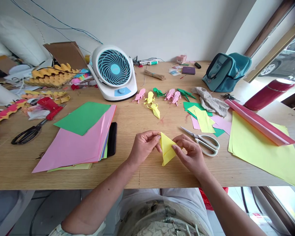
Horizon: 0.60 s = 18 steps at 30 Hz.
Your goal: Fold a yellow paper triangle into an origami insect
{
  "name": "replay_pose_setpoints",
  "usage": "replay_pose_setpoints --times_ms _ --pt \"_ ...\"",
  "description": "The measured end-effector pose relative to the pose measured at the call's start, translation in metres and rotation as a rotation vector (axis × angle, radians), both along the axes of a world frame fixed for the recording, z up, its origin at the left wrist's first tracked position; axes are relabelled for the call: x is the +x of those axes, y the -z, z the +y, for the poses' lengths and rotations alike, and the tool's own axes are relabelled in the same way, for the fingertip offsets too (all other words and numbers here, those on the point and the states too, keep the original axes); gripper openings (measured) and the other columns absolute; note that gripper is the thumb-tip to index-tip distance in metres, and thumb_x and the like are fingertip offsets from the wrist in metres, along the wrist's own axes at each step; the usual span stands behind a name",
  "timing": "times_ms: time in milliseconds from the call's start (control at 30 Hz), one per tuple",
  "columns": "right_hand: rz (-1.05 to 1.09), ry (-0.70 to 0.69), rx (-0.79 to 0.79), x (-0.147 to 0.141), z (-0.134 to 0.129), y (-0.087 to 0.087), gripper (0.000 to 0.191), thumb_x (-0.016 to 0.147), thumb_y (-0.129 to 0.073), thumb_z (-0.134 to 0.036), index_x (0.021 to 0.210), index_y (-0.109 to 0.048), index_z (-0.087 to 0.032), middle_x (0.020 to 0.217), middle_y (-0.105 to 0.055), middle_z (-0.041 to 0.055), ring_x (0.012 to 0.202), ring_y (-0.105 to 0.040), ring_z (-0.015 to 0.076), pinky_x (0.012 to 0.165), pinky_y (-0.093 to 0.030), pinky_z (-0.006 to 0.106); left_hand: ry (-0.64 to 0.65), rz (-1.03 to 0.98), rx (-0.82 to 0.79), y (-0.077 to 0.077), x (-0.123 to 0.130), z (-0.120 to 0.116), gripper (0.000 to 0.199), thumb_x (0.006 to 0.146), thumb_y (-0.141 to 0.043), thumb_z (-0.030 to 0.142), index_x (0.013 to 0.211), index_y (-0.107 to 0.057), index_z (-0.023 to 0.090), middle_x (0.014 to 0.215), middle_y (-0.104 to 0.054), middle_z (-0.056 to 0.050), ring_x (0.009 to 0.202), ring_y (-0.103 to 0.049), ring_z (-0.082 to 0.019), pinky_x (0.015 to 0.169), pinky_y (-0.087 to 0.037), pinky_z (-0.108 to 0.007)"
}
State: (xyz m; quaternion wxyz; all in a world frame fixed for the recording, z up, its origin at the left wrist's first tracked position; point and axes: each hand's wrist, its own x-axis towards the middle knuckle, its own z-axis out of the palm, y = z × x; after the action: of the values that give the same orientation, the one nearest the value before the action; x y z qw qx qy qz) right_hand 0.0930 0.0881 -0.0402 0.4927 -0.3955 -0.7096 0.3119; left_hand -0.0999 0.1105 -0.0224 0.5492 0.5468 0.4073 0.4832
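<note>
Between my two hands is a folded piece of yellow paper (167, 151), held just above the table near its front edge. My left hand (144, 146) pinches its upper left corner between thumb and fingers. On the other side, my right hand (190, 152) grips the right edge, thumb in front. White-handled scissors (207, 144) lie beside my right hand, blades toward the upper left. Beyond the hands, several small folded paper figures in pink (139, 95), yellow (154, 109) and green (185, 94) form a loose row.
At left lies a stack of coloured paper (76, 147) with a phone (112, 139) next to it. A white fan (113, 72) stands behind. Cut paper pieces (205, 121), yellow sheets (265, 157), a red bottle (269, 95) and a teal bag (226, 72) are at right. Black-handled scissors (27, 135) lie far left.
</note>
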Motion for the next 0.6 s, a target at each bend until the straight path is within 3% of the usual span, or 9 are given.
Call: replay_pose_setpoints --times_ms 133,467,600 --pt "-0.032 -0.019 0.022 -0.0014 -0.0011 -0.002 0.026 0.093 -0.062 -0.022 0.07 -0.05 -0.021 0.086 -0.062 0.0037 0.078 -0.057 0.0158 0.07 -0.043 0.03 -0.024 -0.056 -0.057 -0.0001 -0.0014 0.0013 0.028 0.081 -0.068 0.037 0.092 -0.076 0.012 0.057 -0.066 -0.001 0.045 -0.06 -0.009 0.039 -0.027 -0.017" --pt "-0.109 -0.012 0.087 -0.0037 -0.0025 -0.001 0.025 0.092 -0.061 -0.018 0.071 -0.049 -0.021 0.086 -0.062 0.0031 0.075 -0.058 0.0141 0.067 -0.044 0.028 -0.029 -0.001 0.047 -0.0017 -0.0029 -0.0004 0.027 0.088 -0.062 0.033 0.099 -0.077 0.014 0.059 -0.06 0.002 0.045 -0.043 -0.004 0.043 -0.032 -0.017" --pt "-0.103 0.007 0.075 -0.0045 -0.0029 -0.0013 0.026 0.092 -0.061 -0.019 0.07 -0.047 -0.021 0.084 -0.061 0.0028 0.072 -0.056 0.0136 0.065 -0.043 0.027 -0.015 0.001 0.105 -0.0059 -0.002 -0.0034 0.026 0.09 -0.06 0.031 0.098 -0.076 0.012 0.064 -0.062 0.0 0.047 -0.047 -0.005 0.045 -0.038 -0.018"
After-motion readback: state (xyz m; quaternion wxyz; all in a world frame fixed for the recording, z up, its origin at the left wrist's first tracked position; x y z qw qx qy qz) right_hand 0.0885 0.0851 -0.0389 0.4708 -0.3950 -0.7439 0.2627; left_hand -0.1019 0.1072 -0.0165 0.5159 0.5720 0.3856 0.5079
